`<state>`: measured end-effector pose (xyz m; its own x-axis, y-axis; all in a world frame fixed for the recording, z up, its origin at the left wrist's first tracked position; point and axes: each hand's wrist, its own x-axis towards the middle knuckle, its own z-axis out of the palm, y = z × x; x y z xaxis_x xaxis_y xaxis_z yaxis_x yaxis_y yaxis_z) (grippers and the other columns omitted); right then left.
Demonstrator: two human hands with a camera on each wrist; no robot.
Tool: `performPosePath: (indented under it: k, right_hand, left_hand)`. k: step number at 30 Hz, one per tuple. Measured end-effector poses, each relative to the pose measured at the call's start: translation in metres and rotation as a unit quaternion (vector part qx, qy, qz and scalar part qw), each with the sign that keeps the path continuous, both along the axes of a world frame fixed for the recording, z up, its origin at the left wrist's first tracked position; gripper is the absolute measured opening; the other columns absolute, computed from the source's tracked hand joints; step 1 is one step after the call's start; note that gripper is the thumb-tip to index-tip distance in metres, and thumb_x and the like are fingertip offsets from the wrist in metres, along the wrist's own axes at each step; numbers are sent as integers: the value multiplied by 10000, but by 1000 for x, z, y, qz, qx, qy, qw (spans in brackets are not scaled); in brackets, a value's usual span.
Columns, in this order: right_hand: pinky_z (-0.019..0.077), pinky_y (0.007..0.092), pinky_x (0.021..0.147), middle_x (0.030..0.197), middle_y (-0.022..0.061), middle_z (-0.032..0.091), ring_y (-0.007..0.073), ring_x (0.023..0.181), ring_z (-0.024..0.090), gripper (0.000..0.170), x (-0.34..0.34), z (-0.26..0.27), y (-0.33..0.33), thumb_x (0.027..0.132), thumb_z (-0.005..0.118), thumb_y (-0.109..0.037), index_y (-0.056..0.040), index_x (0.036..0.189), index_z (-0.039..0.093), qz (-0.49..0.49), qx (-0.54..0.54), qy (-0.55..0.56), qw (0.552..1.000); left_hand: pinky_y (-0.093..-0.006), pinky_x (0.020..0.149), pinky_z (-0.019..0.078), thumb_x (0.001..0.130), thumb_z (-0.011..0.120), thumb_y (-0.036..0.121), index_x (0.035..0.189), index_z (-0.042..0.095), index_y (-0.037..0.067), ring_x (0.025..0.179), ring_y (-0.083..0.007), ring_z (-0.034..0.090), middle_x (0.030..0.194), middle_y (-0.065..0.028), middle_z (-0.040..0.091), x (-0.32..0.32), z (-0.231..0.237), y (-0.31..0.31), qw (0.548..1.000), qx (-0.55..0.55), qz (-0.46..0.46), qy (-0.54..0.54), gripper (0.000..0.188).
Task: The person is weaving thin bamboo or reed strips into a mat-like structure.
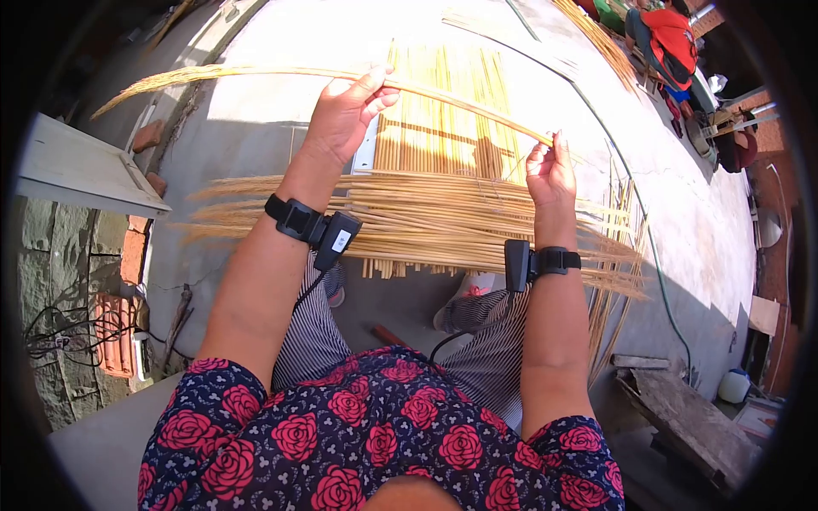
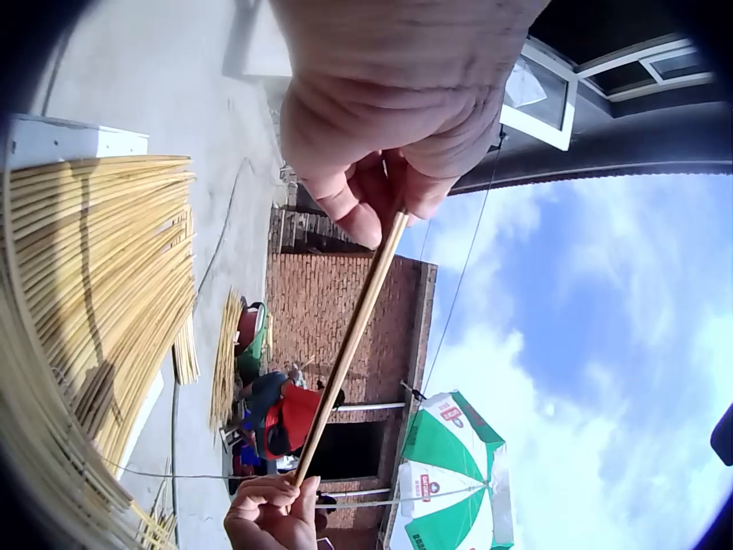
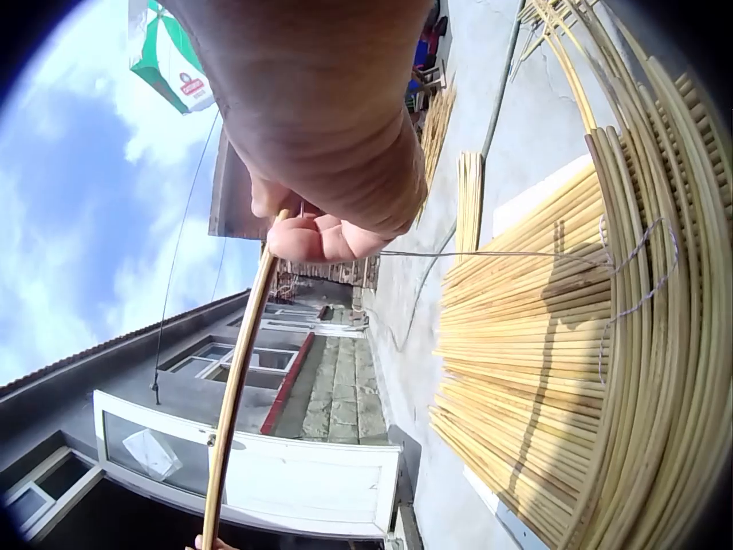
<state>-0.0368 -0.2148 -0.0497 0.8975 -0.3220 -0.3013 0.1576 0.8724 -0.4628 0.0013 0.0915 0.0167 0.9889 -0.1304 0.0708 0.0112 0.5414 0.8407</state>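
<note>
A thin bunch of straw-coloured stalks [image 1: 460, 101] is held up across the head view, its feathery end [image 1: 162, 82] off to the left. The left hand [image 1: 345, 115] pinches it near the middle; the right hand [image 1: 552, 173] pinches its bare end. The left wrist view shows the stalks [image 2: 355, 332] slanting from the left hand [image 2: 389, 138] to the right hand [image 2: 273, 516]. Below the hands, long stalks [image 1: 426, 213] lie crosswise over a row of straight stalks [image 1: 443, 145]. A string [image 3: 653, 281] crosses the stalks in the right wrist view.
A white panel [image 1: 94, 162] stands at the left, near bricks and cables. A green hose [image 1: 635, 183] runs along the ground at the right. Weathered boards [image 1: 690, 417] lie at lower right. A person in red [image 1: 669, 43] sits at the far upper right.
</note>
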Motion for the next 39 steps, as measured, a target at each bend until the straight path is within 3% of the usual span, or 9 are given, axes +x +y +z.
performPosePath:
  k: [4, 11, 18, 22, 28, 32, 34, 39]
  right_hand:
    - [542, 274, 700, 865, 89, 613, 160, 760, 583, 132, -3, 6, 3, 873, 619, -82, 21, 954, 605, 49, 9, -40, 998]
    - [542, 247, 687, 874, 102, 614, 169, 759, 585, 161, 3, -10, -8, 872, 607, -47, 48, 1002, 590, 53, -30, -23, 998]
    - [537, 227, 625, 840, 92, 628, 161, 729, 602, 137, 7, -25, -20, 888, 596, -82, 22, 977, 592, 40, -34, -26, 998]
    - [528, 222, 582, 784, 75, 629, 153, 688, 604, 140, 5, -25, -22, 855, 643, -80, 8, 954, 595, 35, -34, 11, 999]
    - [532, 240, 628, 819, 99, 621, 175, 745, 606, 158, 7, -26, -18, 857, 643, -86, 17, 965, 589, 28, 17, 19, 999]
    - [547, 268, 707, 892, 136, 601, 206, 814, 599, 192, 1, -11, -8, 869, 621, -80, 49, 1002, 571, 74, 42, -27, 996]
    - [552, 277, 730, 906, 142, 595, 215, 823, 596, 211, 2, -12, -7, 873, 613, -80, 58, 1025, 566, 86, 35, -49, 994]
    - [538, 253, 703, 871, 127, 606, 192, 810, 598, 176, 4, -15, -7, 882, 602, -72, 41, 1015, 585, 83, -13, -27, 996]
  left_hand:
    - [-271, 718, 541, 899, 582, 113, 1008, 589, -76, 789, -178, 620, 907, -125, 619, 5, -10, -1, 998, -2, 34, 60, 218]
    - [-232, 599, 522, 886, 588, 114, 894, 580, -67, 675, -143, 593, 800, -112, 602, -5, -8, -6, 992, 9, 53, 115, 181]
    - [-225, 548, 499, 873, 605, 141, 863, 581, -49, 612, -126, 575, 736, -101, 599, -9, -7, -16, 994, 43, 44, 85, 192]
    - [-248, 622, 510, 865, 617, 116, 968, 545, -41, 674, -129, 585, 817, -94, 601, -15, 8, -22, 999, -30, -33, 4, 201]
    - [-255, 606, 501, 871, 592, 64, 920, 571, -60, 695, -140, 568, 787, -95, 578, -11, -1, -21, 998, 19, 35, 40, 134]
    - [-258, 558, 493, 858, 585, 60, 867, 562, -42, 643, -142, 562, 743, -84, 566, -4, -8, -12, 989, -22, 86, 116, 105]
    - [-258, 536, 490, 850, 584, 58, 841, 556, -34, 618, -143, 560, 715, -76, 555, 1, -13, -5, 980, -82, 98, 150, 96]
    - [-251, 502, 487, 836, 574, 33, 850, 513, -45, 593, -148, 556, 718, -90, 541, -1, -9, -6, 980, -39, 105, 164, 100]
